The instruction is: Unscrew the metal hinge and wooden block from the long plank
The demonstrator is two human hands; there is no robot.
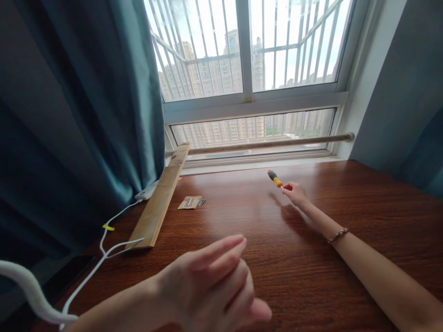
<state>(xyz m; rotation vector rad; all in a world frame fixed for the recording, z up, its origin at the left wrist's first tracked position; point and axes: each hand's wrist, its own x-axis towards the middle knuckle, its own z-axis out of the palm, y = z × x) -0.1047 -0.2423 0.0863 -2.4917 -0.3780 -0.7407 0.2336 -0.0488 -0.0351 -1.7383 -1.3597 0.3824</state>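
Observation:
Above the brown wooden tabletop (328, 203), my right hand (295, 192) pinches a screwdriver by its thin metal shank. The black and yellow handle of the screwdriver (275, 178) points up and away to the left, clear of the fingers. My left hand (216, 281) is close to the camera at the bottom middle, with the fingers curled and some pressed together. Whatever it may hold is hidden from view. Farther left on the table lies a small packet (189, 203), with several screws (201, 202) beside it.
A long wooden board (159, 203) lies along the left side, its far end at the window rail (277, 143). White cables (104, 256) run past the board's near end to a white device (147, 190). A blue curtain (138, 101) hangs left; a wall stands right.

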